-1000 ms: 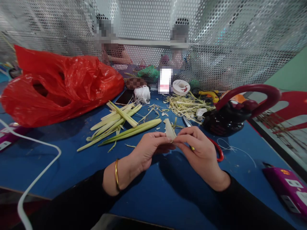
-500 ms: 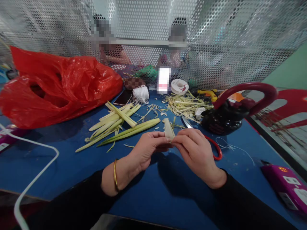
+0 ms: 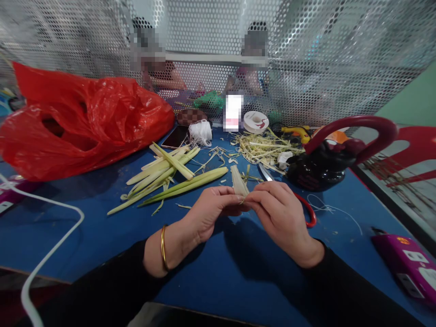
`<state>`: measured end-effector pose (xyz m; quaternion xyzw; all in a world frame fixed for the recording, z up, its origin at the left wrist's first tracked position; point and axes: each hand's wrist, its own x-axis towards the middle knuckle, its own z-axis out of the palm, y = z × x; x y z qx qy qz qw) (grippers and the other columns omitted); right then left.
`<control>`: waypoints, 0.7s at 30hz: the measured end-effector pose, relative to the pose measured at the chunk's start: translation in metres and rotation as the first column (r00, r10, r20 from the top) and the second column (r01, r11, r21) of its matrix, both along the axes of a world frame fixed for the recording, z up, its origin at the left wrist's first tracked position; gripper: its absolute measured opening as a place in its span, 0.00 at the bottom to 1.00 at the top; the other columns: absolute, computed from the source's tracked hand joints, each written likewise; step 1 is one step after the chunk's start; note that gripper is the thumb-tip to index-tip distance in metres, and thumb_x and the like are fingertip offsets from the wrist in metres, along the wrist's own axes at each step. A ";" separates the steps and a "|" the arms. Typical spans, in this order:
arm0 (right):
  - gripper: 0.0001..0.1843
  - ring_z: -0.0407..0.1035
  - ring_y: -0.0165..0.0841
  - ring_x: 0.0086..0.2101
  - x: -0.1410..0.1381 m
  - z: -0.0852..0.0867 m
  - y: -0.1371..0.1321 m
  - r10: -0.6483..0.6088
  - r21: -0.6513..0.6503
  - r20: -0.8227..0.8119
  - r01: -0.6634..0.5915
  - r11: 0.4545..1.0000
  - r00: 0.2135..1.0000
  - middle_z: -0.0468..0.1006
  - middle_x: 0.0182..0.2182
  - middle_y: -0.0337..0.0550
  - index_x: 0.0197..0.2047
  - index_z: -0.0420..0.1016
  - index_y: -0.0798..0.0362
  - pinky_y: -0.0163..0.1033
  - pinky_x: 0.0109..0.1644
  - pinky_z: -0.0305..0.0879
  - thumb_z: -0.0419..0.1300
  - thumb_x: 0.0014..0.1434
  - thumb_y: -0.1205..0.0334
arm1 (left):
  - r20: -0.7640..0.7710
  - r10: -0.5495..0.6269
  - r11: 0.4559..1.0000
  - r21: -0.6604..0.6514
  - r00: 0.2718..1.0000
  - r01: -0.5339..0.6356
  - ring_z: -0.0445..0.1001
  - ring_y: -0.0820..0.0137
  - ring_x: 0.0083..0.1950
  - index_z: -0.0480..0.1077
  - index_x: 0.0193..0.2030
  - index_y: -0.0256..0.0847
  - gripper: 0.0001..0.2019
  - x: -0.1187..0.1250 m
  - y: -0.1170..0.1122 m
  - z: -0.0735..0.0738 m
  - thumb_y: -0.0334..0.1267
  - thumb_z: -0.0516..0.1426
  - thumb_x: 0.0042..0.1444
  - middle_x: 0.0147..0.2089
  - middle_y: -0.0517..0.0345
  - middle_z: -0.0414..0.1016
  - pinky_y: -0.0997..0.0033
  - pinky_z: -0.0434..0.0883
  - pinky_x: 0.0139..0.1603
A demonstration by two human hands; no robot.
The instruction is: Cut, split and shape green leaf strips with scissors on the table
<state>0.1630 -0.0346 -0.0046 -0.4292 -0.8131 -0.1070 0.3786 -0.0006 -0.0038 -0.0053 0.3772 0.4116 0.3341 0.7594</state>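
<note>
Between my two hands is a pale, flattened strip of plant leaf (image 3: 239, 181), its wider end pointing away from me. My left hand (image 3: 209, 211) pinches its near end between thumb and fingers. The fingertips of my right hand (image 3: 277, 218) are pressed together on the same end, touching the left fingertips. Just beyond the left hand lies a pile of pale green stalks (image 3: 166, 170), with a longer green stalk (image 3: 197, 182) in front. Scissors with red handles (image 3: 309, 211) lie partly hidden behind my right hand.
A red plastic bag (image 3: 102, 118) fills the back left. White string (image 3: 200, 134), a phone (image 3: 176, 137), a ribbon spool (image 3: 255, 121) and plant scraps (image 3: 262, 147) lie along the back. A black pot (image 3: 316, 168) and purple power strip (image 3: 408, 259) stand right. A white cable (image 3: 57, 245) crosses the left.
Both hands stay almost in place, still holding the leaf strip. The right hand has shifted very slightly to the right, and the view has moved a little.
</note>
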 end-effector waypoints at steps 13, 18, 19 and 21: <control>0.08 0.69 0.37 0.34 0.002 -0.004 0.003 0.021 0.037 0.083 -0.024 0.999 0.996 0.75 0.30 0.48 0.32 0.73 0.57 0.43 0.41 0.65 0.56 0.64 0.69 | -0.008 0.034 0.999 0.004 0.999 -0.034 0.74 0.73 0.32 0.75 0.29 0.33 0.08 0.000 0.000 -0.003 0.34 0.67 0.42 0.31 0.55 0.77 0.73 0.69 0.38; 0.07 0.69 0.39 0.36 0.001 -0.004 0.003 0.033 -0.053 0.054 -0.030 0.998 0.998 0.74 0.30 0.47 0.33 0.72 0.56 0.44 0.41 0.64 0.55 0.64 0.70 | -0.035 0.081 0.996 0.050 0.996 -0.079 0.73 0.73 0.31 0.75 0.28 0.33 0.07 0.002 -0.001 -0.001 0.33 0.66 0.41 0.30 0.56 0.76 0.73 0.68 0.37; 0.07 0.69 0.39 0.35 0.001 -0.003 0.002 0.026 -0.095 0.036 -0.022 0.995 0.999 0.74 0.30 0.47 0.33 0.71 0.56 0.44 0.41 0.64 0.55 0.63 0.69 | -0.043 0.086 0.993 0.081 0.995 -0.082 0.72 0.74 0.31 0.75 0.28 0.33 0.07 0.003 -0.001 0.000 0.33 0.66 0.42 0.29 0.56 0.76 0.73 0.68 0.37; 0.07 0.68 0.39 0.34 0.001 -0.002 0.002 0.003 -0.180 -0.013 -0.005 0.984 1.000 0.73 0.30 0.46 0.32 0.70 0.55 0.44 0.39 0.63 0.56 0.63 0.69 | -0.062 0.099 0.984 0.156 0.993 -0.088 0.71 0.75 0.29 0.75 0.27 0.33 0.05 0.003 -0.001 0.001 0.32 0.65 0.43 0.27 0.58 0.75 0.74 0.67 0.36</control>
